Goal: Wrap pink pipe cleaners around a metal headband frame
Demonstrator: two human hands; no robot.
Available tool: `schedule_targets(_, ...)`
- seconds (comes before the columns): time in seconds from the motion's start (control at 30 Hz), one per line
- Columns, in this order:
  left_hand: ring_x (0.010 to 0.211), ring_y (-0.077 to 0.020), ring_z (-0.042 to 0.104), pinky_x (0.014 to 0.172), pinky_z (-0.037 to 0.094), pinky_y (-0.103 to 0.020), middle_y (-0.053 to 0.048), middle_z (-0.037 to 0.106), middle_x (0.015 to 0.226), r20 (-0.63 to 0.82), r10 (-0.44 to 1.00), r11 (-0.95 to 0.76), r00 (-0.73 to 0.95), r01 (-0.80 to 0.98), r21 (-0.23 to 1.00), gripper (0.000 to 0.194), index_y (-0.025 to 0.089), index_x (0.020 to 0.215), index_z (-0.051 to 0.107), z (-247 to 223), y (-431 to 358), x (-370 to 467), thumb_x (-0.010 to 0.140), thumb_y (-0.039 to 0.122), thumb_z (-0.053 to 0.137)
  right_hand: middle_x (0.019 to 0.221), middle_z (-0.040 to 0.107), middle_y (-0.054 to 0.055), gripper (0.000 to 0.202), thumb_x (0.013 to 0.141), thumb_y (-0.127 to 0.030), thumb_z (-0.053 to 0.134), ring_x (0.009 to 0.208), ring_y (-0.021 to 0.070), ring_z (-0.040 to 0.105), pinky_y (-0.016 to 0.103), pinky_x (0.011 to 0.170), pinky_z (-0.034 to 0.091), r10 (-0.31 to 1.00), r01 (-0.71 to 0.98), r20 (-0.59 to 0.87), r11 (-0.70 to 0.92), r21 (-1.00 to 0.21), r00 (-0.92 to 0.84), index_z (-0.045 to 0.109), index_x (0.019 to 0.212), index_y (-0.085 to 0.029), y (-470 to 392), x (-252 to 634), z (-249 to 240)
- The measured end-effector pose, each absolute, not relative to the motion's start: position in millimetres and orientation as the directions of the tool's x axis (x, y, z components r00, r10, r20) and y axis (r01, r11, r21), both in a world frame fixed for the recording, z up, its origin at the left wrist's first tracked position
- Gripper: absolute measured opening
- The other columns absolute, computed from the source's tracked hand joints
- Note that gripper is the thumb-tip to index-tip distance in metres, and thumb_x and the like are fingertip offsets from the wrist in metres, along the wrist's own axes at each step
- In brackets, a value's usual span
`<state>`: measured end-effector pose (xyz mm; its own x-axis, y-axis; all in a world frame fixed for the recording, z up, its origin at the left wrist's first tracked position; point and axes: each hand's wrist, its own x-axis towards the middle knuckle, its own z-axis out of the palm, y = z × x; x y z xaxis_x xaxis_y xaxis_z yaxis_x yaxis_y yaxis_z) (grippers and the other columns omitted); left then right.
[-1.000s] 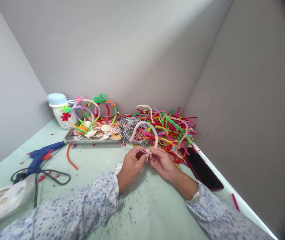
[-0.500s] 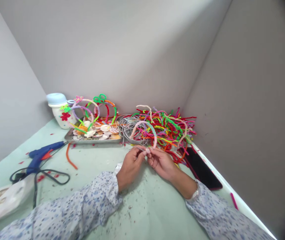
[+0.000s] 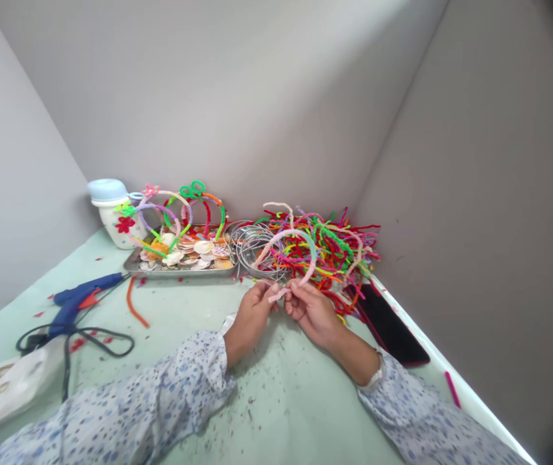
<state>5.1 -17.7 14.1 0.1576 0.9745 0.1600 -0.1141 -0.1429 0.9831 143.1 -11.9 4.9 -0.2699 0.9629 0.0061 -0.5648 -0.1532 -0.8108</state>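
A curved band [image 3: 313, 248] wrapped in pink, white and pale-green fuzzy stem arches up from my fingers in front of the wire coil. My right hand [image 3: 311, 312] is closed on the band's lower right end. A short pale pink stem end [image 3: 279, 295] sticks out leftward between the hands. My left hand [image 3: 251, 318] is pinched beside it, thumb and fingers at the pink piece. The fingertips of both hands nearly meet, and exactly what the left ones grip is partly hidden.
Behind lie a metal tray [image 3: 184, 274] of shells with finished hoops, a wire coil [image 3: 247, 248] and a pile of colourful stems [image 3: 334, 242]. A blue glue gun [image 3: 70, 310] and white cup [image 3: 116, 223] are left, a black phone [image 3: 393, 326] right.
The band has tilted and shifted right at its arch. More of the pink stem end now shows between my hands, and my left fingers have moved slightly apart from my right.
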Motion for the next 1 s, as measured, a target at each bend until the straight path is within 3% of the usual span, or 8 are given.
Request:
schedule_targets(0.27,0.049,-0.0120,0.048,0.052,0.037,-0.026,-0.001,0.054,0.050,0.093,0.972,-0.083,0.217,-0.053,0.995,0.047,0.014,0.057,0.057,20.0,-13.6,0.1,0.083,0.052,0.046,0.065,0.056,-0.003,0.020,0.080,-0.037,0.061,0.048,0.0076,0.052,0.017,0.040,0.036,0.976,-0.436,0.068,-0.031,-0.899,-0.209,0.055,0.079,-0.018,-12.4,142.1,-2.0)
schedule_targets(0.43,0.047,-0.0107,0.046,0.048,0.034,-0.024,0.000,0.053,0.050,0.051,0.974,-0.031,0.219,-0.096,0.995,0.037,0.015,0.058,0.056,24.4,-14.1,0.8,0.077,0.047,0.057,0.063,0.056,-0.003,0.025,0.078,-0.043,0.061,0.046,0.0088,0.052,0.019,0.039,0.037,0.980,-0.308,0.129,0.078,-0.948,-0.149,0.053,0.078,-0.019,-12.7,139.3,-1.1)
schedule_targets(0.57,0.043,-0.0096,0.044,0.044,0.030,-0.024,0.001,0.052,0.049,0.020,0.971,-0.015,0.239,-0.024,1.000,0.032,0.015,0.059,0.055,18.4,-11.4,0.6,0.074,0.043,0.062,0.060,0.055,-0.004,0.027,0.079,-0.044,0.059,0.045,0.0089,0.051,0.019,0.039,0.038,0.980,-0.252,0.159,0.126,-0.960,-0.116,0.052,0.079,-0.019,-13.1,139.4,1.6)
schedule_targets(1.0,0.046,-0.0100,0.042,0.045,0.030,-0.024,0.001,0.052,0.051,0.067,0.967,-0.059,0.244,-0.041,0.997,0.011,0.015,0.065,0.064,14.0,-10.7,1.0,0.070,0.023,0.058,0.063,0.056,-0.003,0.028,0.078,-0.045,0.061,0.046,0.0095,0.053,0.020,0.039,0.039,0.985,-0.264,0.113,0.075,-0.961,-0.131,0.053,0.080,-0.018,-12.3,140.4,-1.3)
